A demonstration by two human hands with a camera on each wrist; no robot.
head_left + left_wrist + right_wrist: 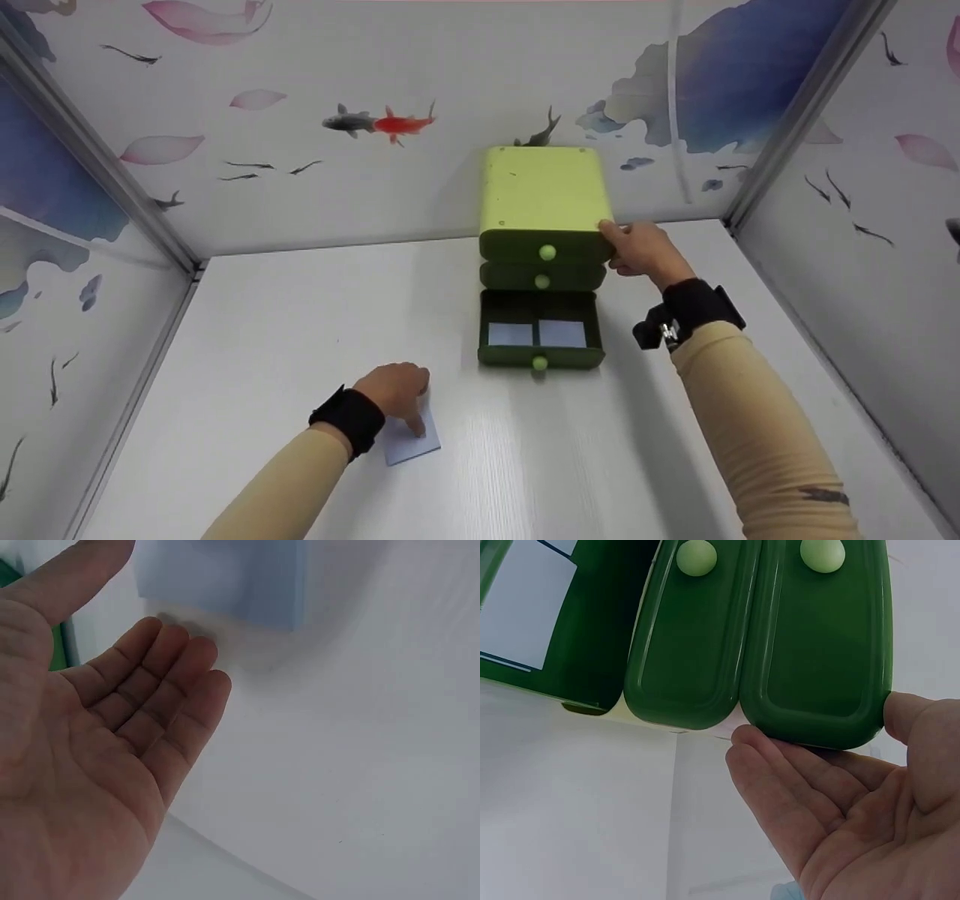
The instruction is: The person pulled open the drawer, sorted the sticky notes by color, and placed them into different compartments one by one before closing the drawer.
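A light blue rectangular pad (pixel 412 448), apparently of paper, lies on the white table. My left hand (pixel 390 390) is over its far part, hiding some of it. In the left wrist view the palm shows bare, with loosely bent fingers near the edge of the pad (pixel 225 581). My right hand (pixel 645 251) holds the top right corner of a green drawer cabinet (pixel 544 187), thumb at the top and fingers along the side. Its bottom drawer (pixel 540 354) is pulled out. A pale blue piece (pixel 510 334) and another pale blue piece (pixel 562 334) lie either side of its divider.
Above the pulled-out drawer, the middle drawer (pixel 510 276) and top drawer (pixel 510 246) are pushed in, with round light green knobs. The cabinet stands at the table's back edge against a fish-patterned wall (pixel 375 187). Patterned panels border the table (pixel 285 337) left and right.
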